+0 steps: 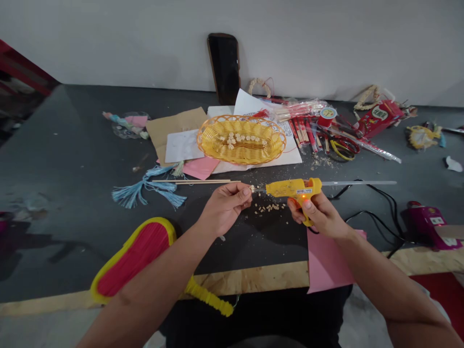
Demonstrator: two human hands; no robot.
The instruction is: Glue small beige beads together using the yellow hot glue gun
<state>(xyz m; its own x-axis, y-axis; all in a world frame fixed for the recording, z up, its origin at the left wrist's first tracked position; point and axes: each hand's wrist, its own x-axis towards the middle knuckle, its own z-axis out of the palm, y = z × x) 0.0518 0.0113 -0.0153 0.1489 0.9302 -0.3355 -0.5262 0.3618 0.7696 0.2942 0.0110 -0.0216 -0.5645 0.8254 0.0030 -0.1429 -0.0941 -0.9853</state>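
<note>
The left fingers (242, 195) pinch a small pale piece (252, 189) beside the nozzle (268, 189) of a yellow glue gun (290, 187), gripped over the counter (72, 169) by the right fingers (314, 211); loose pale bits (270, 208) lie just below. Leftward are thin sticks (203, 181) and a blue tassel (128, 188), beyond them a yellow basket (239, 153), rightward a black cable (362, 211); the left forearm (166, 278) partly hides a red-and-yellow paddle (134, 256)

left grip (226, 208): bare | right grip (326, 215): bare | forearms (159, 278): uncovered as far as they show | clothing (290, 314): plain black (cut hard to make out), rounded dark grey patch (268, 341) at bottom edge
</note>
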